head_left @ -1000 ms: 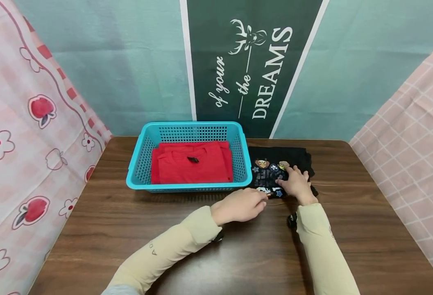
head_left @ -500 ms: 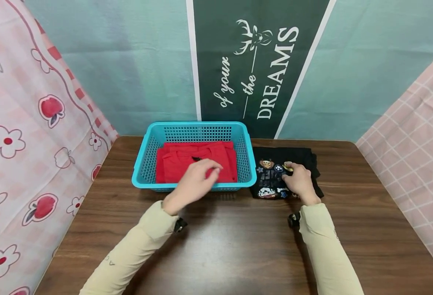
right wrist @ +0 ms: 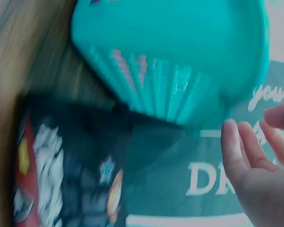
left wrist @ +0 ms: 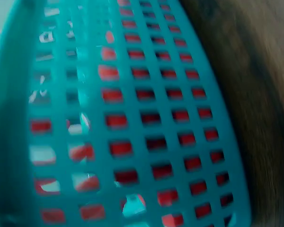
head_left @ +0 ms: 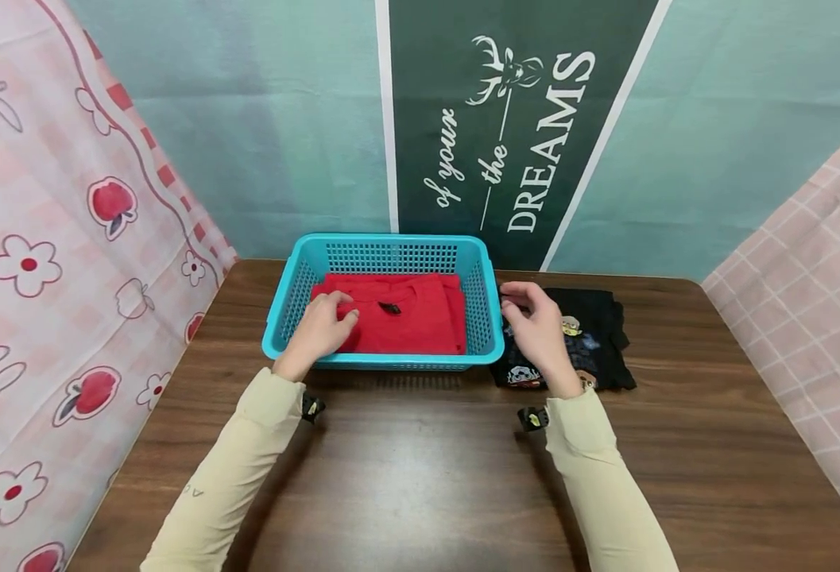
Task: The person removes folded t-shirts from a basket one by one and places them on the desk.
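A turquoise plastic basket [head_left: 391,361] stands at the back of the table and contains folded red T-shirts [head_left: 408,326]. My left hand [head_left: 321,327] hovers over its front left part, fingers loosely bent above the red cloth, holding nothing. In the left wrist view only the basket's perforated wall [left wrist: 146,104] shows, blurred, with red behind the holes. Just outside the right rim is my right hand [head_left: 540,332], thumb and fingers apart; whether it touches the rim I cannot tell. Below that hand lies a folded black T-shirt [head_left: 601,349] with a printed cartoon design, partly covered by it.
The brown wooden table [head_left: 405,461] extends in front of the basket and to both sides. A teal cloth [head_left: 284,119] with white lettering hangs right behind it. Pink patterned cloths [head_left: 62,302] hang along the left and right edges.
My left hand has left the black T-shirt and moved left over the basket. My right hand has risen off the shirt and shifted left to the basket's right rim.
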The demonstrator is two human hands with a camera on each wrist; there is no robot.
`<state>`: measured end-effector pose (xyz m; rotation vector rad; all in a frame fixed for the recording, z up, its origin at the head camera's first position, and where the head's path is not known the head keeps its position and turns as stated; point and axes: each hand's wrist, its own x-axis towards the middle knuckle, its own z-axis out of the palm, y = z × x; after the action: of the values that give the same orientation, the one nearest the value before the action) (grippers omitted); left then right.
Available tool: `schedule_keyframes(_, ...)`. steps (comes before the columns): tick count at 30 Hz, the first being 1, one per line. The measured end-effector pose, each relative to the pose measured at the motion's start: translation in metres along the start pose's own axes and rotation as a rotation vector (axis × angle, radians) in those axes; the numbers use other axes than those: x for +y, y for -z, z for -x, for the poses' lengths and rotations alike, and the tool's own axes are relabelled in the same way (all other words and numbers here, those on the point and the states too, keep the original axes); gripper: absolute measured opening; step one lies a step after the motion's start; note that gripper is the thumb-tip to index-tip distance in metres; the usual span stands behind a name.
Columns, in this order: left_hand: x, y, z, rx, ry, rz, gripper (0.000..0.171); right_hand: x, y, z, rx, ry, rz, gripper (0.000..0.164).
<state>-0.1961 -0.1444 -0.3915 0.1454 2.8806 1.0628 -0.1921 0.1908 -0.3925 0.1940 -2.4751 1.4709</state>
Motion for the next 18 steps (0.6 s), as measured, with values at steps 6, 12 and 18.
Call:
schedule_keyframes(6, -0.01, 0.007, -0.007, -0.059, 0.146, 0.006, 0.057, -0.02, -0.033, -0.003, -0.201, 0.139, 0.146, 0.033)
schedule_keyframes(12, -0.014, 0.008, -0.014, -0.131, 0.246, -0.024, 0.072, -0.032, -0.058, -0.008, -0.405, 0.089, 0.352, 0.049)
schedule_keyframes(18, -0.018, 0.008, -0.021, -0.199, 0.312, -0.04, 0.087, -0.033, -0.072, -0.013, -0.484, -0.016, 0.478, 0.059)
